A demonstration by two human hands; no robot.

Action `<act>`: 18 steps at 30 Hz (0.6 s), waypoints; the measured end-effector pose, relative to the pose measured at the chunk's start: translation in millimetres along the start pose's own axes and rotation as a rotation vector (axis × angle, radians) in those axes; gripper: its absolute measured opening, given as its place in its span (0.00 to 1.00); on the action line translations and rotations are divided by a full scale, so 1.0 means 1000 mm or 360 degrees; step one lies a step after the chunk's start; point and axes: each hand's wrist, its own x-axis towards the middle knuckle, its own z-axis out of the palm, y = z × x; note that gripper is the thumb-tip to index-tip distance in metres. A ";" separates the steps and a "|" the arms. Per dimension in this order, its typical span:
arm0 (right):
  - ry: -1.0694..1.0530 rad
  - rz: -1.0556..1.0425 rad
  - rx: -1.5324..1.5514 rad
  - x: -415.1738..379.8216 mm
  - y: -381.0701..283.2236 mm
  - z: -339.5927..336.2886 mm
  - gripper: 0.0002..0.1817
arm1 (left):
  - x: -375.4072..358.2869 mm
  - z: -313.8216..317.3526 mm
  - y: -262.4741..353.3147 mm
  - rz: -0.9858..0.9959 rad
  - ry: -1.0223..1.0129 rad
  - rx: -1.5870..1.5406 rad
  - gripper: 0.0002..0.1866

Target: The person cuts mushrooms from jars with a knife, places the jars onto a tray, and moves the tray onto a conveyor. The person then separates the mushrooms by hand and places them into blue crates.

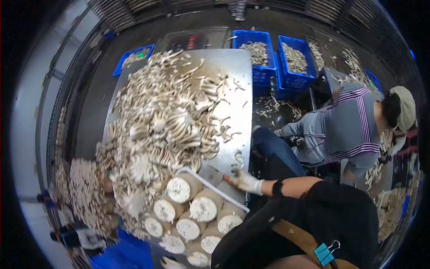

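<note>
My right hand (247, 182), in a white glove with a dark band at the wrist, closes round the brown handle of a broad-bladed knife (211, 175). The blade lies low over the metal table (242, 107), beside a thin white bar (215, 190). Just beyond the bar, several pale round mushroom blocks (206, 205) are stacked with their white speckled ends showing. A big heap of long-stemmed mushrooms (179, 125) covers much of the tabletop, some in clusters and some loose. A few loose stems (238, 157) lie near my fingers. My left hand is out of the frame.
Blue crates (254, 38) of mushrooms stand on the floor past the table. A co-worker (345, 125) in a grey top and cap bends close by on the right. Fallen pieces (277, 107) litter the floor between us. Blue plastic (125, 253) shows at the lower left.
</note>
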 end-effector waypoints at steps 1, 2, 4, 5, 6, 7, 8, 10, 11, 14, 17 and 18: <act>0.0063 -0.0357 0.0034 -0.003 0.033 0.043 0.34 | -0.027 -0.008 -0.035 -0.0229 0.0065 -0.0136 0.23; -0.0011 -0.0175 -0.0247 -0.010 0.032 0.064 0.34 | -0.051 -0.013 -0.065 -0.0370 0.0089 -0.0210 0.24; -0.0114 -0.0286 -0.0721 -0.013 0.035 0.092 0.29 | -0.090 -0.008 -0.115 -0.0478 0.0037 -0.0269 0.26; -0.0147 -0.0085 -0.0910 -0.005 0.026 0.100 0.24 | -0.106 -0.003 -0.139 -0.0427 -0.0018 -0.0208 0.27; -0.0046 -0.0113 -0.0963 0.007 0.029 0.104 0.22 | -0.117 0.001 -0.162 -0.0140 -0.0131 -0.0013 0.28; 0.0057 -0.0138 -0.1015 0.018 0.032 0.108 0.21 | -0.127 0.006 -0.184 0.0259 -0.0215 0.0251 0.29; 0.0003 -0.0147 -0.1094 0.046 0.056 0.106 0.15 | -0.133 0.011 -0.201 0.0566 -0.0270 0.0384 0.30; -0.0726 -0.0102 -0.0561 0.116 0.122 0.100 0.26 | -0.157 0.018 -0.212 -0.0646 -0.0673 -0.1263 0.25; -0.0877 0.0341 0.0309 0.116 0.105 0.095 0.29 | -0.160 0.020 -0.220 -0.1318 -0.0608 -0.2040 0.23; -0.0969 0.0717 0.0554 0.126 0.056 0.070 0.33 | -0.193 0.010 -0.143 -0.0050 -0.0806 -0.0023 0.22; -0.1208 0.0537 0.0091 0.146 -0.001 0.089 0.33 | -0.201 0.015 -0.106 -0.0614 -0.1138 0.0461 0.27; -0.1273 0.0473 -0.0048 0.147 -0.016 0.106 0.32 | -0.197 0.025 -0.100 -0.1010 -0.0752 0.0293 0.32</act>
